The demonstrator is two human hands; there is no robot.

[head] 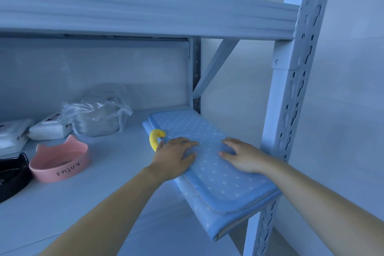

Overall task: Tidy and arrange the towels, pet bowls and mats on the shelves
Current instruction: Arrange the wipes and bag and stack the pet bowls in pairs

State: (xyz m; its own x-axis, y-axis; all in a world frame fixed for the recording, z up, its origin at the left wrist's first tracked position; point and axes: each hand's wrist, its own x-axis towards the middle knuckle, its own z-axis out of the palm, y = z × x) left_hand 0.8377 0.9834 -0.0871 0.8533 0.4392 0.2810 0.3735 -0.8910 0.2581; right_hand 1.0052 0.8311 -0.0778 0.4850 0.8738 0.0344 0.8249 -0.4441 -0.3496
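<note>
On the right end of the shelf lies a folded blue mat with white dots, its near corner hanging out past the shelf's front edge beside the upright post. Both hands rest flat on top of it, fingers spread and open, gripping nothing: the left hand near the mat's left edge, the right hand just beside it toward the post. A small yellow curved piece (what it is cannot be told) sits at the mat's left edge, just beyond the left hand. Well apart to the left stands a pink bowl with cat ears and the word "Enjoy", touching a black bowl at the frame edge. Behind them lie white wrapped packs and a crumpled clear plastic bag.
</note>
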